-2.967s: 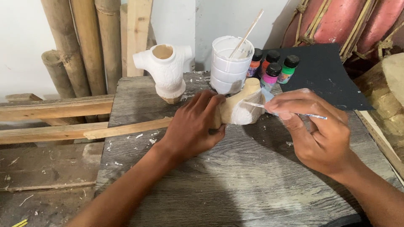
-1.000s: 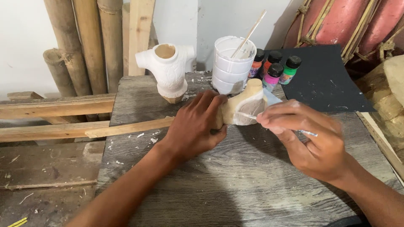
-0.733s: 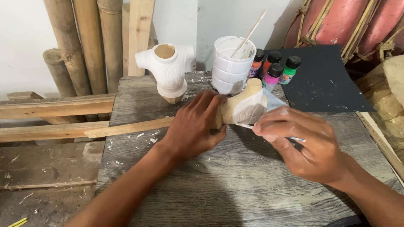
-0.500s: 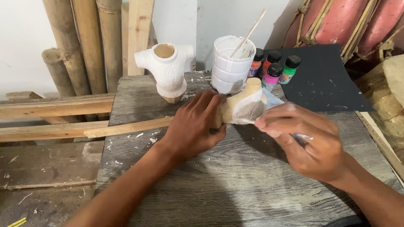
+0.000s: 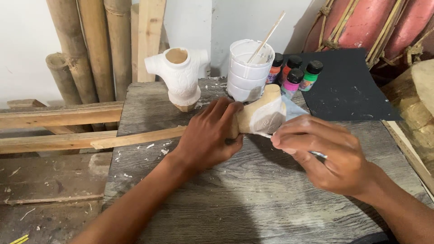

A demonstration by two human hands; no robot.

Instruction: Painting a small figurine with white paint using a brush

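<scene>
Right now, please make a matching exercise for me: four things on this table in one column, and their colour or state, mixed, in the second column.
Things:
1. torso-shaped figure
2. tub
3. wooden piece
4. sheet

Colour or state:
A. black, lying flat at the table's right rear
B. gripped by the left hand, partly coated white
C. all white outside, standing upright, open at the neck
D. white, ribbed, with a thin stick leaning in it

Pairs: 1-C, 2-D, 3-B, 4-A

The right hand holds a thin tool at the wooden piece.
</scene>
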